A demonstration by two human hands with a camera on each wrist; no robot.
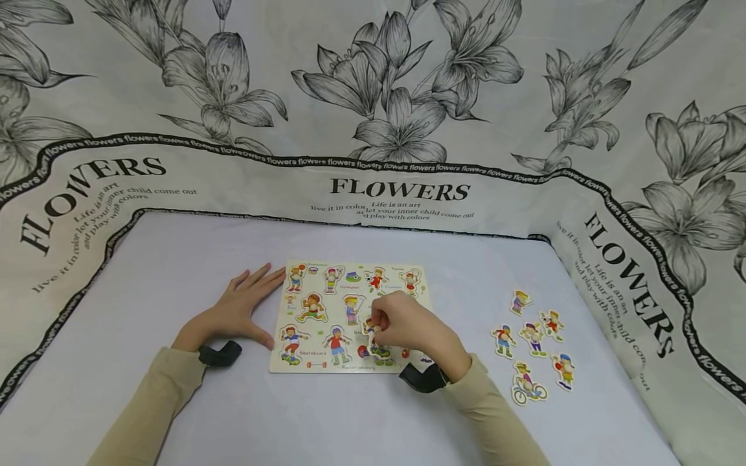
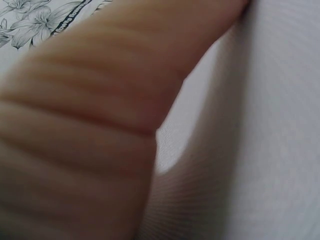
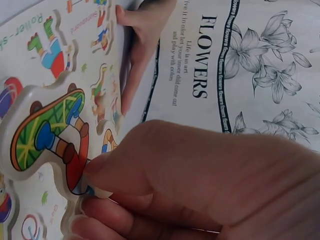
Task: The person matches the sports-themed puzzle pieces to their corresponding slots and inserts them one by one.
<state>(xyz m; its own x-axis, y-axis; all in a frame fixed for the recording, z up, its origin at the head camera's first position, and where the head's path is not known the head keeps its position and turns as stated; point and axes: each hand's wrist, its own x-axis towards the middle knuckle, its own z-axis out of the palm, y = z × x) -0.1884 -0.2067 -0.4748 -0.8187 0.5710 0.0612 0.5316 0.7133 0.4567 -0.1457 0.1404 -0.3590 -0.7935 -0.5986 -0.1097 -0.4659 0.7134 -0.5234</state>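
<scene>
A pale puzzle board (image 1: 278,362) with printed sports figures lies flat on the white table. My left hand (image 1: 236,314) rests palm down beside its left edge, fingers spread, with fingertips and thumb at the edge. Over the lower right part of the board, my right hand (image 1: 410,327) pinches a skateboarder puzzle piece (image 3: 72,132) between thumb and fingers. That piece shows a green skateboard and blue shoes, and its upper part is hidden by the fingers. In the right wrist view it stands tilted above the board. The left wrist view shows mostly blurred skin and tabletop.
Right of the board, several loose puzzle pieces lie on the table, among them a cyclist piece (image 1: 527,385) and a piece with a red ball (image 1: 563,371). A flower-printed cloth (image 1: 402,188) rises behind and along both sides of the table.
</scene>
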